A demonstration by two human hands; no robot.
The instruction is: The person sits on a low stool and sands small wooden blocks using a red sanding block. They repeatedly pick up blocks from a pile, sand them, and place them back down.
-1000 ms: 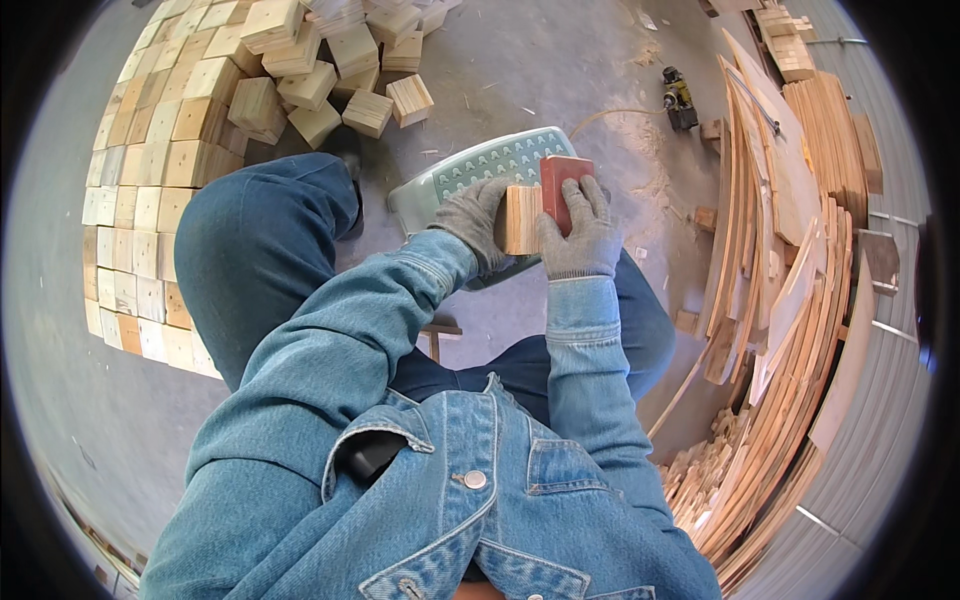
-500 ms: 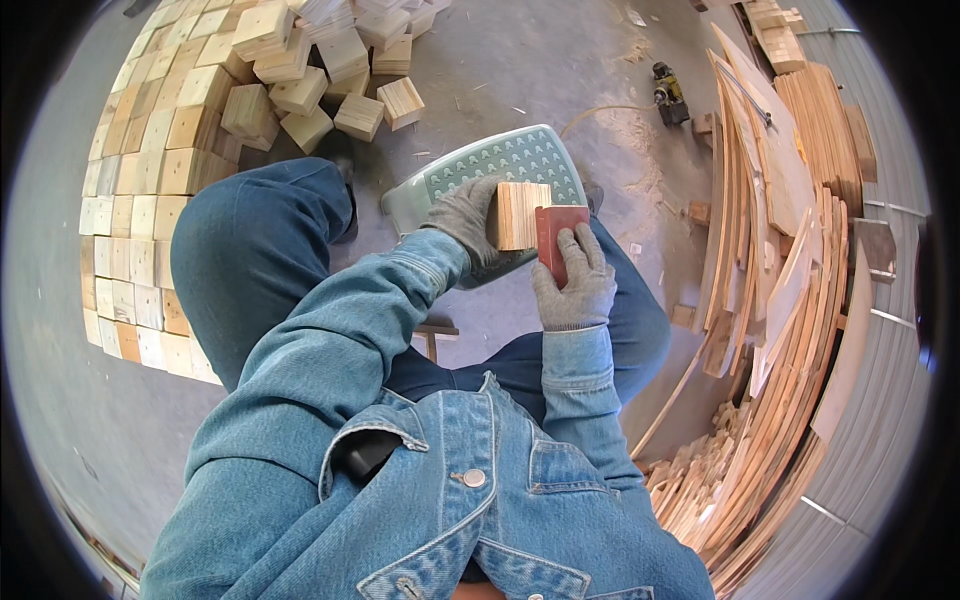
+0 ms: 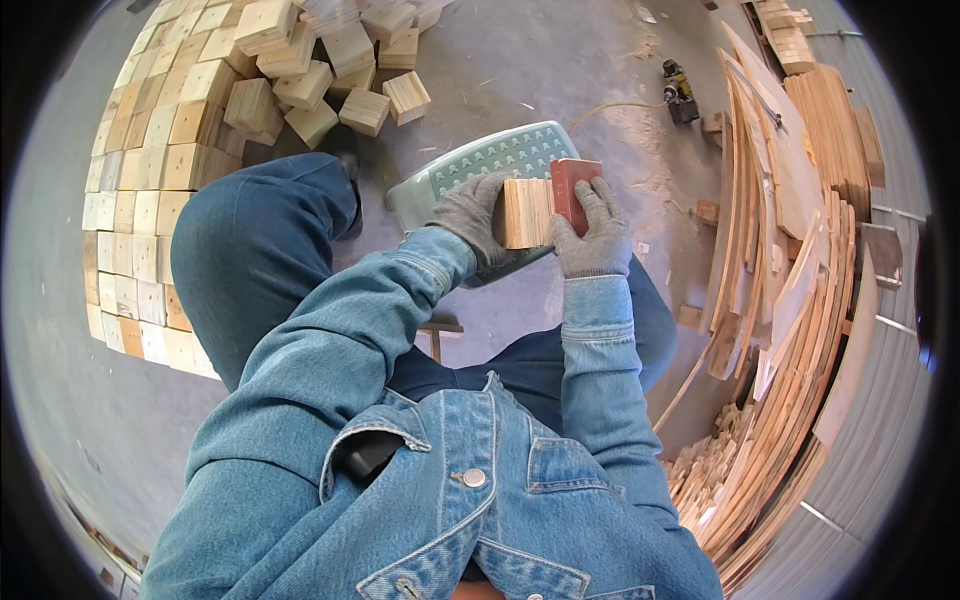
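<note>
My left hand (image 3: pixel 474 217), in a grey knit glove, grips a square wooden block (image 3: pixel 528 213) with layered grain from its left side. Against the block's right side sits a reddish-brown sanding block (image 3: pixel 572 192), its far end reaching past the wooden block. My right hand (image 3: pixel 597 232), gloved the same way, is closed around the sanding block. Both are held above a pale green plastic step stool (image 3: pixel 500 152) with a raised pattern on its top. The fingertips of my left hand are hidden behind the wooden block.
Stacked wooden blocks (image 3: pixel 140 215) stand at the left, with several loose blocks (image 3: pixel 365 112) heaped at the far side. A yellow-and-black power tool (image 3: pixel 679 92) lies on the floor among sawdust (image 3: pixel 650 150). Long boards (image 3: pixel 775 330) lean along the right.
My right hand has slid the sanding block away from me and slightly right along the wooden block's side. My left hand holds the wooden block almost still.
</note>
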